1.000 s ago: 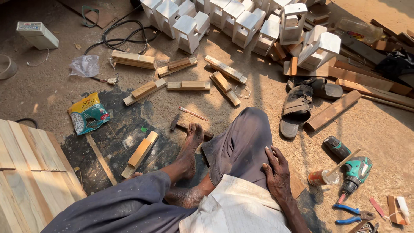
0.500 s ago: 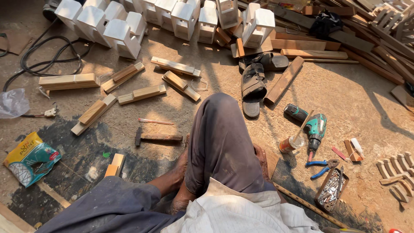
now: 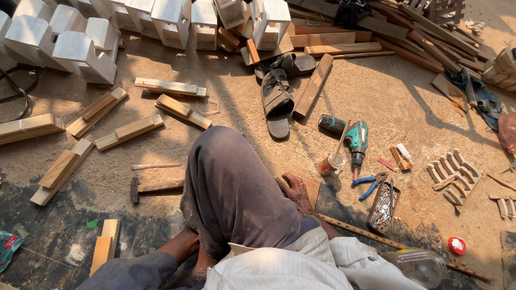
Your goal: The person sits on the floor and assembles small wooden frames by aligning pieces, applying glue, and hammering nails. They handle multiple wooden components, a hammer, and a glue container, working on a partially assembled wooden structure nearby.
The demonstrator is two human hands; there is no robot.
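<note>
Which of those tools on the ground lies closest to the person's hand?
The blue-handled pliers, just beyond the right hand. The green drill lies farther out, and the hammer sits across the knee.

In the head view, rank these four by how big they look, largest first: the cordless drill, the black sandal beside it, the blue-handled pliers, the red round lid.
1. Black sandal, longest and widest.
2. Cordless drill, somewhat smaller.
3. Blue-handled pliers.
4. Red round lid, smallest.

The lid lies nearer the camera yet looks smallest, so its place is safe.
</note>
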